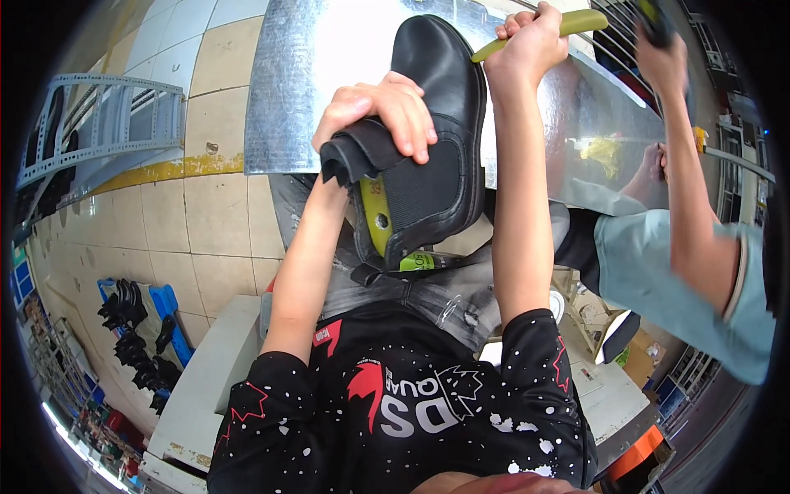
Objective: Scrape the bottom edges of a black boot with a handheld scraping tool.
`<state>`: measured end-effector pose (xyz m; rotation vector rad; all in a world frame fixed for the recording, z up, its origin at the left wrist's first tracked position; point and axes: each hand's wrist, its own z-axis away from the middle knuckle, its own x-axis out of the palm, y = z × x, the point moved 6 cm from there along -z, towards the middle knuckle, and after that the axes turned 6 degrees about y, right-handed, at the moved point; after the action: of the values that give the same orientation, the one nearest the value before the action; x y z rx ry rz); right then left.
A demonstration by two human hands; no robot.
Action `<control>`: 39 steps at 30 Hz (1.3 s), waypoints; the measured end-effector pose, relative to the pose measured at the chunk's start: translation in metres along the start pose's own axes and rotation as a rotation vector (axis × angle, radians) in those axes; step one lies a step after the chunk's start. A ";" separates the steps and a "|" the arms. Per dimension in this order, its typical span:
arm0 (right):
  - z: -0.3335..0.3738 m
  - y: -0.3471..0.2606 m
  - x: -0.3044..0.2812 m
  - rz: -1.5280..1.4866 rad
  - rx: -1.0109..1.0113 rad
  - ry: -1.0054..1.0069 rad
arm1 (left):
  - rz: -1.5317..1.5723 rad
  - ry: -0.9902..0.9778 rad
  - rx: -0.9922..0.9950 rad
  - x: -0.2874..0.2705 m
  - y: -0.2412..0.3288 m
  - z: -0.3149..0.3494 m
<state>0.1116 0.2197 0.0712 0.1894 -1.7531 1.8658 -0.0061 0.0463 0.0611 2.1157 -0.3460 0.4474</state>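
A black leather ankle boot [448,107] with a ribbed elastic side panel lies over my lap and the metal tabletop, toe pointing away. Inside its opening shows a yellow-green shoe last [376,216] with a round hole. My left hand [380,114] is closed around the folded boot shaft, fingers over the front. Up at the right of the toe, my right hand [531,43] grips a long, slightly curved olive-yellow hand tool [583,21]. The tool's narrow end meets the boot's edge, at the right side of the toe.
Shiny sheet metal covers the tabletop [284,90]. At right a co-worker in a light blue shirt [658,272] holds a blurred dark thing. A grey metal rack [123,148] stands left; black shoes [136,337] sit by a blue frame at lower left.
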 end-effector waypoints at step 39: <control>0.013 0.027 -0.187 -0.546 0.584 -0.051 | 0.045 0.108 0.001 0.011 -0.006 0.024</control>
<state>0.2505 0.1516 -0.0387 0.8483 -0.9900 1.8914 0.0106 0.0286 0.0488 2.0788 -0.3311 0.5861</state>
